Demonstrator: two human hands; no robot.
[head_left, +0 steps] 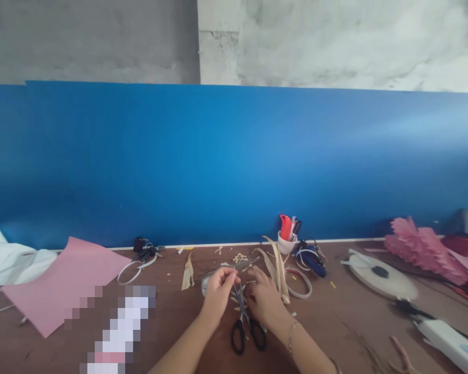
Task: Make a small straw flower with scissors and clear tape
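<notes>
Above the middle of the brown table, my left hand (219,292) pinches thumb and forefinger together on something too small to name. Close by on its right, my right hand (264,296) has its fingers loosely bent and apart, with nothing visible in them. Scissors with black handles (242,311) lie between and below both hands, blades pointing away from me. Part of a white round object (204,285) shows behind my left hand. Dried husk strips (278,267) lie just beyond my right hand, and a smaller husk piece (187,272) sits to the left.
A white cup (286,243) holds a red-handled tool and pens. Clear tape rings (299,283) lie near it. On the left are pink paper (68,283) and keys (146,252); on the right, a pale oval device (386,278), pink pleated paper (425,249) and a power strip (450,343).
</notes>
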